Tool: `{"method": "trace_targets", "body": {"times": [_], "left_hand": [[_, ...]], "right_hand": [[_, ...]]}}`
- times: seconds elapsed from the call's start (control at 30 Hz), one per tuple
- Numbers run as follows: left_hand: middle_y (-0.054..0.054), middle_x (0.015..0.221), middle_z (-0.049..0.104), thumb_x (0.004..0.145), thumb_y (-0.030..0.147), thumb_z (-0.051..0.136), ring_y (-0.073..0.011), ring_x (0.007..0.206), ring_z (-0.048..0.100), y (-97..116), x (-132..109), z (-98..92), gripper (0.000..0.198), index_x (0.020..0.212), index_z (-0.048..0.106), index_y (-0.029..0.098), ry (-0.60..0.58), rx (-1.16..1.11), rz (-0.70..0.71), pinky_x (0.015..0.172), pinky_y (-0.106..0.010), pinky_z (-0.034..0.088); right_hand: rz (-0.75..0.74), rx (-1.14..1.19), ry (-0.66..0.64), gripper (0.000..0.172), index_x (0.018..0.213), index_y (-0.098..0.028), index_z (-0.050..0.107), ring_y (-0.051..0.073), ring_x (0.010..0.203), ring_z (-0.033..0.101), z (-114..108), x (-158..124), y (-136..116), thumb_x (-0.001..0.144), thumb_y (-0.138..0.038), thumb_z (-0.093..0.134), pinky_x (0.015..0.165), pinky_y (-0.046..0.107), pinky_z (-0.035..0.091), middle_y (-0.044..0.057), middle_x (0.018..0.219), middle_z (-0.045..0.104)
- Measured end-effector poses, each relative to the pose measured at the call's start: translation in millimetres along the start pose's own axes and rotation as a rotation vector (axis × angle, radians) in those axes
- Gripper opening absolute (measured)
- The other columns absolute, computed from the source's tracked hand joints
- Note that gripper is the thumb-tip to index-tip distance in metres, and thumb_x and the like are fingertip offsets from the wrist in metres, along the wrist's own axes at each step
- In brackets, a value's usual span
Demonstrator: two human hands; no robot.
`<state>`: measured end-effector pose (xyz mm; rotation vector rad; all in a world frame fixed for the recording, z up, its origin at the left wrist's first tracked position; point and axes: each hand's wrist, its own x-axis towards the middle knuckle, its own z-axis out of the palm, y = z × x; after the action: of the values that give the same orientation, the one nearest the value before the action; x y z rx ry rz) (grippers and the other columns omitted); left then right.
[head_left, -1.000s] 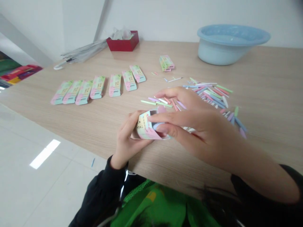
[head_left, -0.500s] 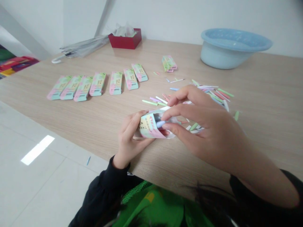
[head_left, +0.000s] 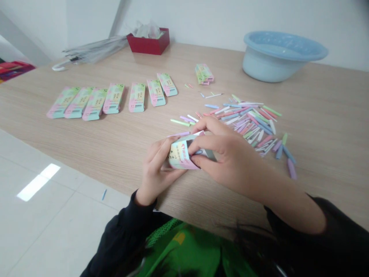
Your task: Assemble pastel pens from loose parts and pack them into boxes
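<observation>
My left hand [head_left: 154,167] grips a small pastel carton [head_left: 180,156] near the table's front edge, its open end turned to the right. My right hand [head_left: 227,156] is closed at that open end, thumb and forefinger pinching a pale blue stick [head_left: 198,152] that lies partly inside the carton. Just behind and to the right of my hands, a loose heap of pastel sticks [head_left: 250,121] is spread over the wooden table [head_left: 100,142].
A row of several closed pastel cartons [head_left: 113,99] lies at the left, with a small stack [head_left: 204,74] further back. A light blue basin [head_left: 281,55] stands at the back right, a red box [head_left: 148,40] and a folded umbrella [head_left: 86,52] at the back left.
My right hand has drawn in towards the carton's opening, uncovering the heap of sticks behind it. The blue stick has gone further in. The view has shifted slightly.
</observation>
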<state>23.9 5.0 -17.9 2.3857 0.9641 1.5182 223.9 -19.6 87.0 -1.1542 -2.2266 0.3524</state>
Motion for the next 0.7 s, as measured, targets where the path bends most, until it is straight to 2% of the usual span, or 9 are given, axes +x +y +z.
{"method": "trace_targets", "body": {"times": [0.17, 0.4, 0.7], "left_hand": [[-0.014, 0.129, 0.071, 0.077, 0.032, 0.088, -0.0292, 0.112, 0.068, 0, 0, -2.0, 0.068, 0.138, 0.060, 0.019, 0.058, -0.012, -0.023, 0.097, -0.043, 0.057], [-0.013, 0.129, 0.071, 0.076, 0.034, 0.088, -0.0295, 0.112, 0.067, -2, -2, -0.2, 0.069, 0.137, 0.060, 0.019, 0.067, -0.033, -0.031, 0.097, -0.043, 0.057], [-0.013, 0.128, 0.071, 0.076, 0.039, 0.088, -0.0312, 0.112, 0.068, -5, -6, 0.4, 0.072, 0.140, 0.057, 0.023, 0.056, -0.032, -0.017, 0.097, -0.047, 0.058]], "right_hand": [[-0.040, -0.120, 0.044, 0.021, 0.107, -0.020, 0.072, 0.029, 0.116, 0.059, -18, -14, -11, 0.093, -0.014, 0.057, 0.102, 0.051, 0.047, 0.013, 0.121, 0.059], [-0.095, -0.236, 0.012, 0.030, 0.105, -0.020, 0.072, 0.036, 0.129, 0.050, -22, -34, -15, 0.089, -0.006, 0.052, 0.109, 0.057, 0.042, 0.015, 0.131, 0.053], [-0.083, -0.271, -0.055, 0.023, 0.099, -0.020, 0.070, 0.035, 0.118, 0.059, -15, -36, -10, 0.087, -0.010, 0.053, 0.101, 0.058, 0.047, 0.014, 0.130, 0.060]]}}
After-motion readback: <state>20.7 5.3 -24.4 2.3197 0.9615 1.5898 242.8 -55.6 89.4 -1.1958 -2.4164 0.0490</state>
